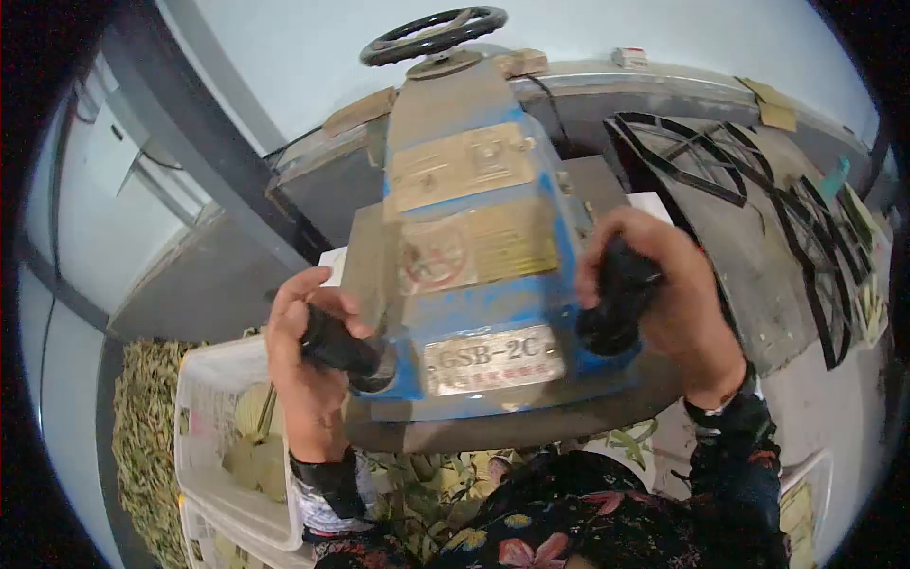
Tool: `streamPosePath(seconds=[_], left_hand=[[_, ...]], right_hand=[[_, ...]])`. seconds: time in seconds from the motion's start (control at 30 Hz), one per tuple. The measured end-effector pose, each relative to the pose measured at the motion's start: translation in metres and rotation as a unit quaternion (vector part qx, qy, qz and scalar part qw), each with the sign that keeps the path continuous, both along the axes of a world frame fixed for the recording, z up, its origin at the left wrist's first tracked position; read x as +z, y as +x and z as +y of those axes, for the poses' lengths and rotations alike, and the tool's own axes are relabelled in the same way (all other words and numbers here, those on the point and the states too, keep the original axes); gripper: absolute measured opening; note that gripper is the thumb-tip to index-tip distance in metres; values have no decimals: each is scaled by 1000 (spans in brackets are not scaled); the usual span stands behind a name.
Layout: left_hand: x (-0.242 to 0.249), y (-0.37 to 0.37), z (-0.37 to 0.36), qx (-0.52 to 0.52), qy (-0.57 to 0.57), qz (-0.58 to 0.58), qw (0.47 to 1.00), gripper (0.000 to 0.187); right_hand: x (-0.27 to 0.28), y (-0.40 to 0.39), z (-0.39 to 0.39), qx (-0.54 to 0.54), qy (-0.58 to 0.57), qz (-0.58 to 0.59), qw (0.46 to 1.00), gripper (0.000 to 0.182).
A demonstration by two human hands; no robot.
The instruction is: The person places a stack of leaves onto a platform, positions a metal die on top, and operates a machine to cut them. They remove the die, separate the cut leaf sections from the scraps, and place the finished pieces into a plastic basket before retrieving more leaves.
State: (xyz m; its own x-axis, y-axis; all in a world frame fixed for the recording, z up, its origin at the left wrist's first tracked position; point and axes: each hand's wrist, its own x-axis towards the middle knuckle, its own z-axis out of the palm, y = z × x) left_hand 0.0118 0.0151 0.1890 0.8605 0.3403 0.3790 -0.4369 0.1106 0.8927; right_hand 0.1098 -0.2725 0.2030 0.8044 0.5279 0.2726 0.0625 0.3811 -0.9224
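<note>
A dusty blue press machine (479, 318) with a plate reading GSB-2C (495, 359) stands right in front of me. My left hand (305, 365) curls around the black handle (334, 343) on the machine's left front corner. On the opposite corner, my right hand (678, 294) wraps a second black handle (618, 299), fingers over its top. Beneath the blue head runs a dark rounded plate (502, 423). Worn labels cover the head, and a black handwheel (434, 36) tops its far end.
To the right, black metal frames with curved strips (692, 156) lie on a grey board (758, 256). At lower left, white plastic crates (204, 379) hold flat green leaves, beside a heap of leaf scraps (142, 446). More scraps lie below the machine. A small box (629, 58) sits on the wall ledge.
</note>
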Motion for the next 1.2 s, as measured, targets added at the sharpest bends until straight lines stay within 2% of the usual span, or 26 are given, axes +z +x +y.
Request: streamPosePath(seconds=[0.23,0.3,0.37,0.4,0.63,0.7,0.93,1.0,1.1,1.17,1.2], left_hand=[[5,8,-57,2,-50,-5,999,36],[2,10,-68,-6,-62,1,998,35],[-2,11,-82,-13,-37,1,999,31],[-6,15,-87,-1,-35,-4,999,35],[-21,17,-104,-29,-55,-8,998,32],[-22,16,-109,-40,-39,2,998,33],[-43,21,-111,-55,-11,-18,998,32],[-44,21,-109,-64,-25,-14,998,32],[-46,22,-106,-63,1,-20,998,30],[-50,27,-107,-27,72,-80,994,28],[-49,29,-105,-38,57,-105,992,26]], right_hand=[[7,20,-37,-34,0,25,999,29],[10,19,-43,-99,-28,17,995,28],[2,32,-54,-85,2,24,996,28],[-6,40,-59,-79,15,37,996,29],[-29,66,-76,-70,12,11,997,33],[-36,72,-84,-49,9,-28,998,37],[-56,84,-90,-33,32,-39,998,41],[-62,84,-88,-51,58,-25,997,37],[-62,80,-86,-94,35,-9,995,33],[-58,80,-90,-112,34,-3,993,32],[-55,78,-88,-126,33,2,992,31]])
